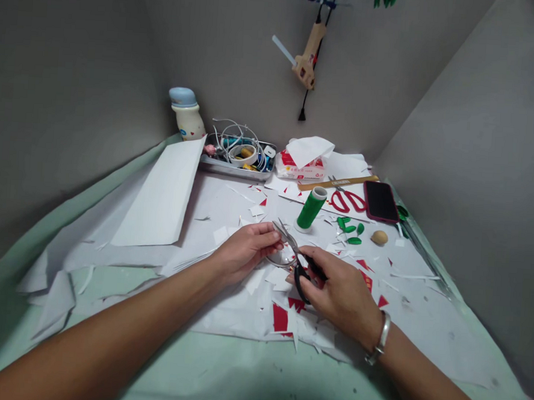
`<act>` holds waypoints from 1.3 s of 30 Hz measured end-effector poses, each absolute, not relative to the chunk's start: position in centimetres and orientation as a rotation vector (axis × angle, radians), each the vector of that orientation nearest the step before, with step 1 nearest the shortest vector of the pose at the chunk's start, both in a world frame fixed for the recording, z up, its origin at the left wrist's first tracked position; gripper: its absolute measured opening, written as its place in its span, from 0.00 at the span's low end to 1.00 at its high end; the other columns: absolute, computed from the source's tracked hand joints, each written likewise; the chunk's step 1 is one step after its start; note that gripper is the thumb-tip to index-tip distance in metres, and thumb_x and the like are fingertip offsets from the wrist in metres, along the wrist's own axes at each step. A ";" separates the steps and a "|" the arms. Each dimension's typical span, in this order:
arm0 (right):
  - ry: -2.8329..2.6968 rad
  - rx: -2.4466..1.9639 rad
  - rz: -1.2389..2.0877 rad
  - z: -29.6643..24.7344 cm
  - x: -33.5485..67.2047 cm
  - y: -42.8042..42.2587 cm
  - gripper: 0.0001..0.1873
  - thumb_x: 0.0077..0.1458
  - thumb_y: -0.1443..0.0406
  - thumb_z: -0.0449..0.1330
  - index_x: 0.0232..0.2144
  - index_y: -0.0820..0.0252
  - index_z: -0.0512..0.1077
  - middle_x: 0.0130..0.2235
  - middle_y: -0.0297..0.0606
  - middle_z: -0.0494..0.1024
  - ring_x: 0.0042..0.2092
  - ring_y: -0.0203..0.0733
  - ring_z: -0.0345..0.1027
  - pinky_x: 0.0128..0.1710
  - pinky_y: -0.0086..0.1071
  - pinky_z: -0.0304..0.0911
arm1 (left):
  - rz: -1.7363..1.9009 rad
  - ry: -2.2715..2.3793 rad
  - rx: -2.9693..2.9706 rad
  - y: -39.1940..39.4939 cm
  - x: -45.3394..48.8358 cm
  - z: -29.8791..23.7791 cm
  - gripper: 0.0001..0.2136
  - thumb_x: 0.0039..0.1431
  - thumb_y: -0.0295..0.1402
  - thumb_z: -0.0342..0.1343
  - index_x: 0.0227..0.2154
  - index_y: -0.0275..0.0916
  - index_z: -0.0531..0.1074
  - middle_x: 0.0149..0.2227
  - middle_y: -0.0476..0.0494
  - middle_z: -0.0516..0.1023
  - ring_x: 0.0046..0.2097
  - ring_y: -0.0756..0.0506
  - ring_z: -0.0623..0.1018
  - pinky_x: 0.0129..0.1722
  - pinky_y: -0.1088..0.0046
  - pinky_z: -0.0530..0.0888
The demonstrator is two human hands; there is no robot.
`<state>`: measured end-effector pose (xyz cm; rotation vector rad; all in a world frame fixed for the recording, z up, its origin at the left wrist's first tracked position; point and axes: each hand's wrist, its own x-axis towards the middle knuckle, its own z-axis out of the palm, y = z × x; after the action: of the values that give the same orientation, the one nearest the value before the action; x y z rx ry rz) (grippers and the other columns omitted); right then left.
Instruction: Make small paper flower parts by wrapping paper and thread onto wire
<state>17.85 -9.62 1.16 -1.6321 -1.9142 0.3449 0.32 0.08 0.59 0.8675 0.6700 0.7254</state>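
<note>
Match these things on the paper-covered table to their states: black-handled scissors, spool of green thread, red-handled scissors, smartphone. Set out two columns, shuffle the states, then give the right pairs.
Things:
1. black-handled scissors
2. spool of green thread
3. red-handled scissors
4. smartphone

States:
A. lying flat, dark screen up
B. gripped in the right hand
C. lying flat beside a ruler
D. standing upright

Right pairs: 1-B, 2-D, 3-C, 4-A
</note>
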 end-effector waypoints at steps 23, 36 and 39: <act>-1.955 -1.670 0.334 1.7 18.0 -9.8 0.18 0.54 0.65 0.58 0.49 0.54 0.72 0.42 0.38 0.81 0.37 0.42 0.75 0.39 0.35 0.67 | 0.723 0.685 0.872 0.0 0.2 1.0 0.06 0.53 0.28 0.64 0.24 0.33 0.73 0.28 0.47 0.73 0.32 0.52 0.72 0.38 0.76 0.67; -1.966 -1.656 0.298 1.7 18.2 -9.9 0.20 0.53 0.66 0.56 0.49 0.55 0.72 0.44 0.40 0.82 0.40 0.45 0.76 0.40 0.37 0.68 | 0.720 0.690 0.902 0.0 0.2 1.2 0.06 0.52 0.28 0.65 0.24 0.34 0.73 0.27 0.47 0.73 0.32 0.51 0.71 0.37 0.76 0.66; -1.975 -1.657 0.311 1.8 18.3 -9.9 0.20 0.53 0.66 0.56 0.50 0.55 0.72 0.45 0.40 0.81 0.41 0.46 0.76 0.40 0.38 0.68 | 0.716 0.691 0.918 0.0 0.2 1.2 0.06 0.52 0.29 0.65 0.24 0.34 0.73 0.27 0.47 0.73 0.32 0.52 0.71 0.36 0.76 0.66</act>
<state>18.26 -9.90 1.82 -1.6568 -1.9745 0.3107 0.22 0.02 1.21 0.9176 0.6910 0.7156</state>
